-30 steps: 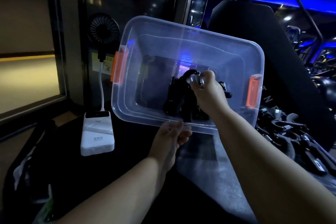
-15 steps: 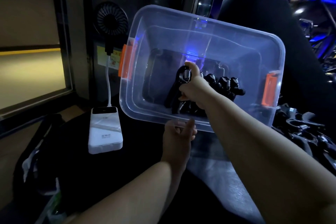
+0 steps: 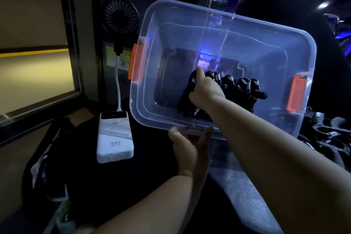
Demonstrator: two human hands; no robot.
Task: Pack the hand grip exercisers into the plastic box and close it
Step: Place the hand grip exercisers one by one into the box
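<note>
A clear plastic box (image 3: pixel 190 24) with orange latches (image 3: pixel 137 62) is tilted up, its open side facing me. My left hand (image 3: pixel 190 144) grips its near rim from below. Inside, several black hand grip exercisers (image 3: pixel 239 89) with metal springs stand in a row against the low side. My right hand (image 3: pixel 206 89) reaches into the box and holds one black exerciser (image 3: pixel 187 97) at the left end of the row. More exercisers (image 3: pixel 326 137) lie in a pile on the dark surface at the right.
A white power bank (image 3: pixel 114 137) lies left of the box, with a small black fan (image 3: pixel 120 15) on a white stalk plugged into it. A dark bag (image 3: pixel 45 157) sits at the lower left. A black padded seat back (image 3: pixel 284 2) rises behind the box.
My right hand has pushed deeper into the box and lowered its exerciser beside the row. The box has tipped slightly further and looks closer. My left hand keeps its hold on the rim.
</note>
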